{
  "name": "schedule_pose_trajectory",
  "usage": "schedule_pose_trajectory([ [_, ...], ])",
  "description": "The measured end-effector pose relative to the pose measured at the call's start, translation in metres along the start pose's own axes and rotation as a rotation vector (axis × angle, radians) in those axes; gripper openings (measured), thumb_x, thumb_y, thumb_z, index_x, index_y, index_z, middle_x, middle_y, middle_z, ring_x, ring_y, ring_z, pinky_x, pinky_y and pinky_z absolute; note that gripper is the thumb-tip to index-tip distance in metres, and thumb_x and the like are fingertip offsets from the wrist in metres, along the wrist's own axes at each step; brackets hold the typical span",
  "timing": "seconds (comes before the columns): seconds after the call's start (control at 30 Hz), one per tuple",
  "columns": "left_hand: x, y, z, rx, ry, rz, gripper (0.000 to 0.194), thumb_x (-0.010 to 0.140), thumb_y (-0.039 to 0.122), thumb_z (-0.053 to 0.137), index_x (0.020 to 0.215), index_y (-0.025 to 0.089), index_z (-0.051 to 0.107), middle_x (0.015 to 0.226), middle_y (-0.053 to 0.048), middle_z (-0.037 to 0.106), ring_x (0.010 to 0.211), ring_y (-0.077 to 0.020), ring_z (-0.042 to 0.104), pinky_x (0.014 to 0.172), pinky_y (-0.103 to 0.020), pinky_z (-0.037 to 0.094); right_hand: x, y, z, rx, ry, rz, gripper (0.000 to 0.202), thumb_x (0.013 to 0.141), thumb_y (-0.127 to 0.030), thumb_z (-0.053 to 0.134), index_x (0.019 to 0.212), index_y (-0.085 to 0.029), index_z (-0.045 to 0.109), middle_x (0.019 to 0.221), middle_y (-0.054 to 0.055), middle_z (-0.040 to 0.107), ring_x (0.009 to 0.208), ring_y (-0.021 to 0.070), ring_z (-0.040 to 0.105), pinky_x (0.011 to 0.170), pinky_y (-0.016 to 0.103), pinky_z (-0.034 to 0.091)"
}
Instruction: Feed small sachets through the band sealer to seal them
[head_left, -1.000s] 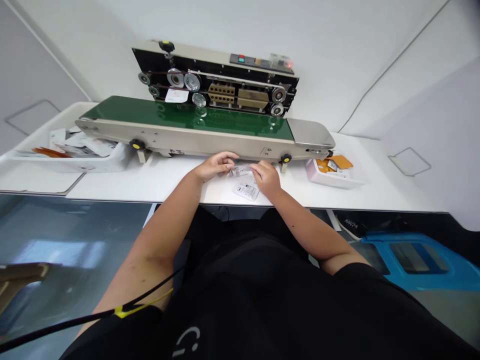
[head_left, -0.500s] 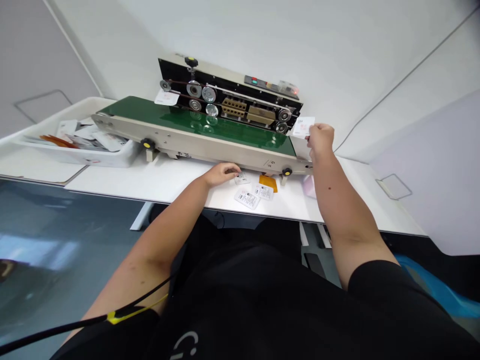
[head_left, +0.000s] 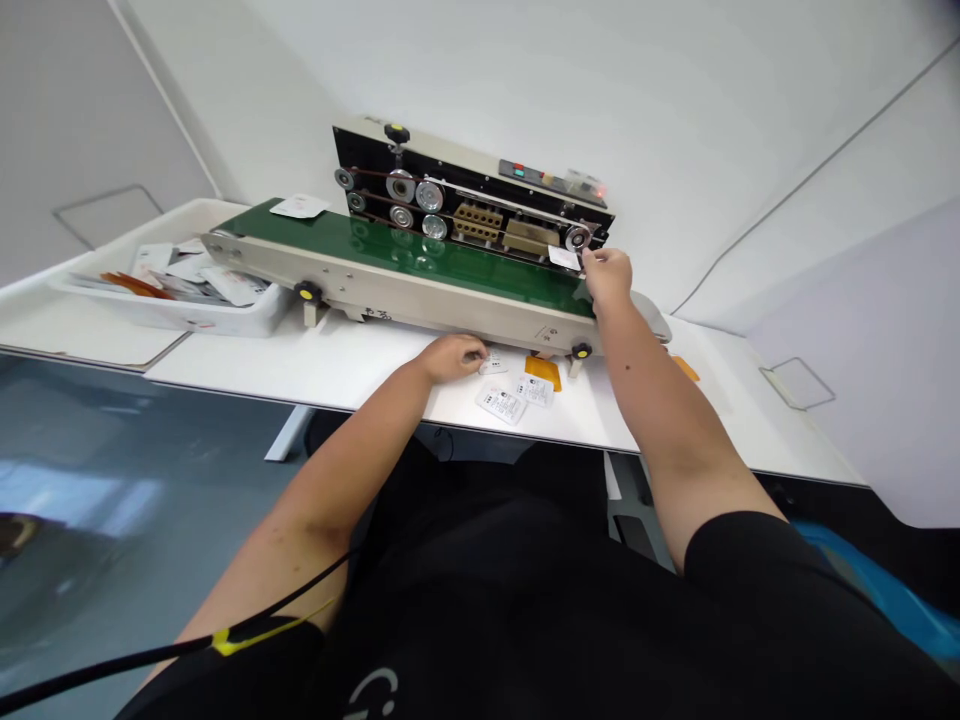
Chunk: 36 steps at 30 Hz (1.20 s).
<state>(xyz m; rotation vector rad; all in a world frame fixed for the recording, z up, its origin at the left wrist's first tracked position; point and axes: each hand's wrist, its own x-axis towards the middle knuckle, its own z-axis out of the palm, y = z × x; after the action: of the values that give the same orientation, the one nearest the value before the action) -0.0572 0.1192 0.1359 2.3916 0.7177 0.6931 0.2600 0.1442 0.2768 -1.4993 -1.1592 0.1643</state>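
My right hand [head_left: 609, 277] is at the right end of the green conveyor belt [head_left: 450, 262], its fingers pinched beside a white sachet [head_left: 564, 258] that lies against the sealing machine [head_left: 480, 205]. Whether the fingertips still grip that sachet is hard to make out. On the white table, my left hand [head_left: 456, 358] holds the edge of a printed sachet [head_left: 493, 362] between thumb and fingers. Two more printed sachets [head_left: 501, 403] and an orange packet [head_left: 543, 373] lie to its right. Another white sachet [head_left: 300, 206] rests on the belt's left end.
A white bin [head_left: 262, 313] with several white sachets and some orange ones stands at the left, under the belt's end. Another orange piece [head_left: 685, 369] lies right of my right forearm. A black knob [head_left: 582, 351] sticks out from the conveyor's front.
My right hand has moved left along the machine with its sachet, now at the rollers. The sachet at the machine's left end has moved left onto the belt's end.
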Motion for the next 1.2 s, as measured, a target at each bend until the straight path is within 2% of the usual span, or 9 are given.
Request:
schedule_pose_trajectory([
  [0.07, 0.001, 0.001, 0.000, 0.060, -0.079, 0.022, 0.042, 0.087, 0.043, 0.068, 0.123, 0.022, 0.076, 0.135, -0.011, 0.072, 0.123, -0.0298, 0.067, 0.108, -0.040, 0.050, -0.027, -0.003, -0.004, -0.108, 0.153, -0.223, 0.019, 0.093, -0.038, 0.063, 0.087, -0.019, 0.064, 0.082, 0.001, 0.058, 0.077, 0.0153, 0.056, 0.074, 0.031, 0.053],
  [0.13, 0.003, 0.002, 0.000, 0.097, -0.143, 0.017, 0.060, 0.081, 0.048, 0.077, 0.135, 0.025, 0.071, 0.148, -0.010, 0.065, 0.133, -0.0326, 0.061, 0.114, -0.042, 0.045, -0.069, -0.006, -0.007, -0.102, 0.188, -0.378, 0.021, 0.097, -0.038, 0.056, 0.096, -0.020, 0.067, 0.091, 0.004, 0.061, 0.085, 0.0183, 0.058, 0.084, 0.037, 0.054],
  [0.27, 0.007, -0.003, 0.004, 0.128, -0.168, -0.019, 0.074, 0.077, 0.055, 0.080, 0.144, 0.025, 0.065, 0.149, -0.011, 0.065, 0.132, -0.0338, 0.062, 0.112, -0.041, 0.046, -0.166, 0.004, 0.003, -0.040, -0.111, -0.487, 0.023, 0.099, -0.035, 0.053, 0.102, -0.021, 0.071, 0.088, 0.006, 0.064, 0.074, 0.0195, 0.056, 0.078, 0.038, 0.053],
  [0.4, 0.009, -0.008, 0.006, 0.131, -0.084, 0.081, 0.045, 0.090, 0.053, 0.068, 0.125, 0.025, 0.076, 0.132, -0.010, 0.075, 0.121, -0.0290, 0.068, 0.104, -0.037, 0.050, -0.222, 0.028, 0.022, -0.064, -0.395, -0.448, 0.022, 0.097, -0.034, 0.056, 0.106, -0.023, 0.073, 0.084, 0.005, 0.069, 0.077, 0.0218, 0.061, 0.081, 0.039, 0.053],
  [0.53, 0.004, 0.004, 0.001, 0.192, 0.140, 0.144, 0.036, 0.100, 0.048, 0.055, 0.099, 0.024, 0.081, 0.105, -0.012, 0.079, 0.100, -0.0262, 0.070, 0.092, -0.036, 0.051, -0.231, 0.038, 0.030, -0.081, -0.484, -0.440, 0.026, 0.097, -0.038, 0.058, 0.114, -0.024, 0.072, 0.083, 0.005, 0.072, 0.087, 0.0247, 0.064, 0.091, 0.043, 0.052],
  [0.73, -0.007, 0.026, -0.001, 0.307, 0.393, 0.151, 0.033, 0.102, 0.048, 0.054, 0.105, 0.028, 0.081, 0.085, -0.011, 0.070, 0.080, -0.0225, 0.064, 0.074, -0.033, 0.047, -0.225, 0.036, 0.025, 0.173, -0.633, -0.209, 0.058, 0.096, -0.062, 0.058, 0.141, -0.025, 0.056, 0.097, 0.006, 0.079, 0.081, 0.0223, 0.067, 0.083, 0.038, 0.054],
  [0.83, -0.007, 0.026, 0.000, 0.341, 0.446, 0.150, 0.033, 0.103, 0.047, 0.053, 0.105, 0.030, 0.081, 0.086, -0.010, 0.070, 0.080, -0.0211, 0.064, 0.071, -0.032, 0.046, -0.221, 0.040, 0.026, 0.364, -0.656, -0.066, 0.065, 0.095, -0.077, 0.049, 0.131, -0.025, 0.061, 0.102, 0.008, 0.079, 0.081, 0.0203, 0.067, 0.074, 0.033, 0.053],
  [1.0, -0.005, 0.029, -0.001, 0.403, 0.374, 0.215, 0.032, 0.105, 0.043, 0.050, 0.104, 0.030, 0.080, 0.093, -0.010, 0.075, 0.080, -0.0201, 0.064, 0.070, -0.031, 0.045, -0.212, 0.053, 0.035, 0.533, -0.621, 0.181, 0.073, 0.090, -0.087, 0.043, 0.099, -0.020, 0.072, 0.085, 0.009, 0.077, 0.074, 0.0181, 0.066, 0.057, 0.027, 0.045],
  [1.2, -0.001, 0.037, 0.009, 0.306, 0.195, 0.288, 0.036, 0.089, 0.058, 0.069, 0.102, 0.025, 0.077, 0.093, -0.011, 0.075, 0.080, -0.0220, 0.065, 0.072, -0.032, 0.046, -0.208, 0.058, 0.039, 0.558, -0.510, 0.317, 0.040, 0.080, -0.060, 0.076, 0.089, -0.022, 0.071, 0.075, 0.000, 0.072, 0.055, 0.0108, 0.056, 0.053, 0.025, 0.044],
])
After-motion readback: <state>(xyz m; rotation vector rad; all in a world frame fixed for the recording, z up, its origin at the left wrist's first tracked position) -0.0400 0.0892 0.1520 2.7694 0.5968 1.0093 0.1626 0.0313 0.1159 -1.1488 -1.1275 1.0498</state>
